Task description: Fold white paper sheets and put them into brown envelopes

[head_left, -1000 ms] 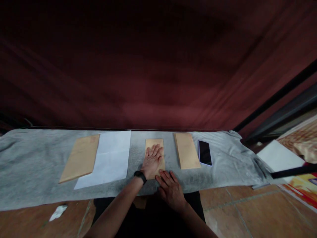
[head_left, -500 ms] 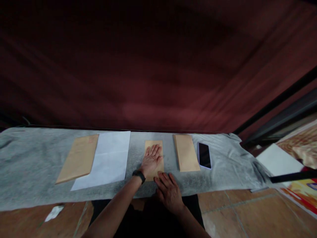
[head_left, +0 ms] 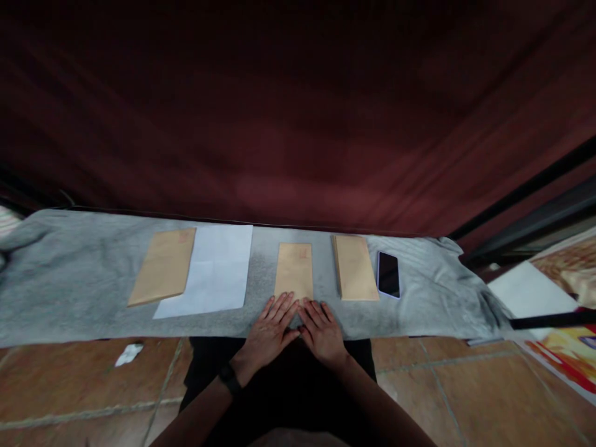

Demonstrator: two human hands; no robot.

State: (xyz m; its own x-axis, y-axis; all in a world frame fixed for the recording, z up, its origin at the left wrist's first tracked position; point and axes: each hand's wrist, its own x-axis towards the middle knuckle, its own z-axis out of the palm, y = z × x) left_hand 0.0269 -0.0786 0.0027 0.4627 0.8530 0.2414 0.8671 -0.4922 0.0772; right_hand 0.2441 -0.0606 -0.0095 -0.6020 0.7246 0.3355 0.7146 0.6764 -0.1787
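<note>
A single brown paper envelope [head_left: 294,267] with a small red printed mark near its far end lies upright on the grey cloth in front of me. My left hand [head_left: 270,326], a dark band on its wrist, rests flat with its fingers on the envelope's near left part. Beside it, my right hand [head_left: 322,329] lies with outstretched fingers on the near right part. Both thumbs come close together over the near edge, and the hands cover that end. Neither hand grasps anything.
On the left, brown envelopes [head_left: 162,267] overlap a white paper sheet [head_left: 218,273]. A stack of brown envelopes [head_left: 357,267] lies to the right, beside a phone [head_left: 388,274]. Grey cloth [head_left: 84,279] covers the narrow surface. A dark red curtain [head_left: 288,155] hangs behind.
My left hand has slid back from the envelope's middle to its near end, baring the red mark. My right hand now has its fingers on the envelope. The view has shifted a little.
</note>
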